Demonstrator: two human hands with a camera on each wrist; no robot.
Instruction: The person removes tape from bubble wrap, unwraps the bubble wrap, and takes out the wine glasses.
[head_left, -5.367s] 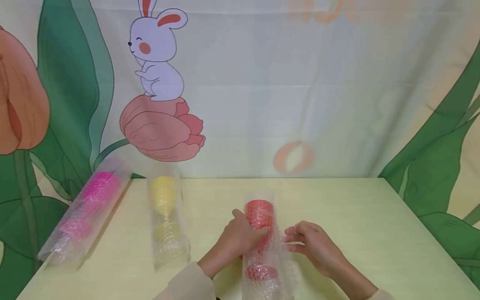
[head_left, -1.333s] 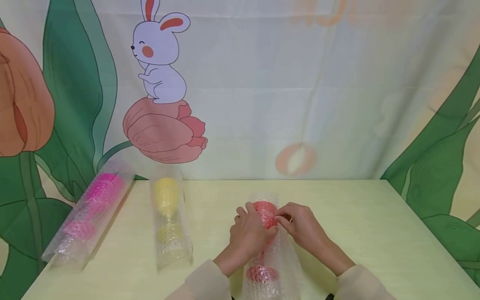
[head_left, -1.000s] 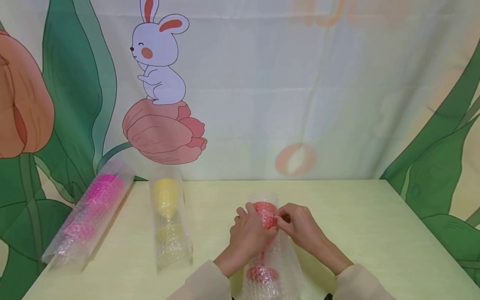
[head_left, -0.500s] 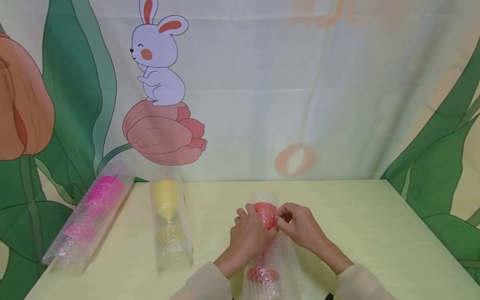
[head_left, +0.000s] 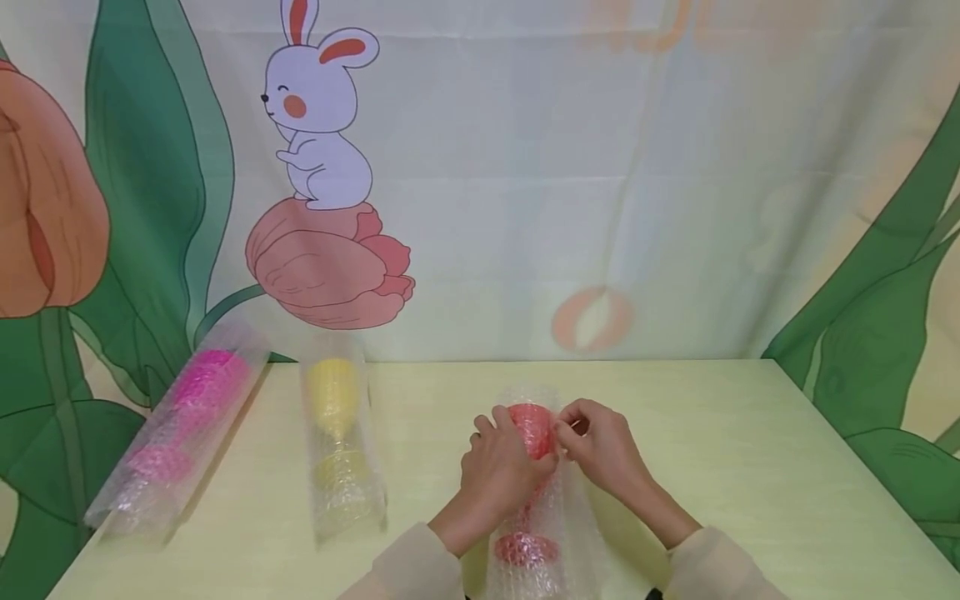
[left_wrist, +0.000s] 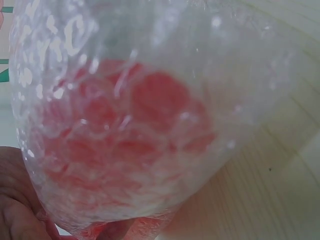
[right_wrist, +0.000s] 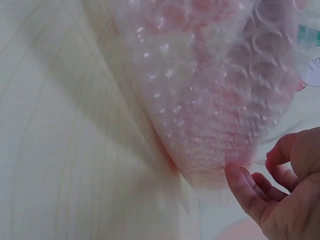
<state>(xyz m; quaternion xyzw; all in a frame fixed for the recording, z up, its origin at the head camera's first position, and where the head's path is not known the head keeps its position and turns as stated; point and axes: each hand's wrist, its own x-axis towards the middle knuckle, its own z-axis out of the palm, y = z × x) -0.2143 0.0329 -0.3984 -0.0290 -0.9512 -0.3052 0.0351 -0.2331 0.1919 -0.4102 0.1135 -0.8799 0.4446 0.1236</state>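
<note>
A red goblet (head_left: 534, 433) lies inside clear bubble wrap (head_left: 527, 577) at the front middle of the table; its round base shows through nearest me. My left hand (head_left: 495, 462) grips the wrapped goblet from the left, thumb across the top. At the right edge of its bowl, my right hand (head_left: 603, 446) has thumb and forefinger curled at the wrap. In the right wrist view a thin clear film runs from the bubble wrap (right_wrist: 200, 100) to the fingers of the right hand (right_wrist: 285, 190). The red bowl (left_wrist: 125, 130) fills much of the left wrist view, blurred by bubbles.
To the left lie a bubble-wrapped yellow goblet (head_left: 333, 400) and a bubble-wrapped pink goblet (head_left: 198, 400), the latter slanting along the left edge of the pale table (head_left: 720, 450). Behind the table hangs a printed cloth (head_left: 480, 183).
Since the oldest frame, my right hand has come in to the wrap's right edge, and my left hand has shifted up. In the last half second the right hand moved slightly right.
</note>
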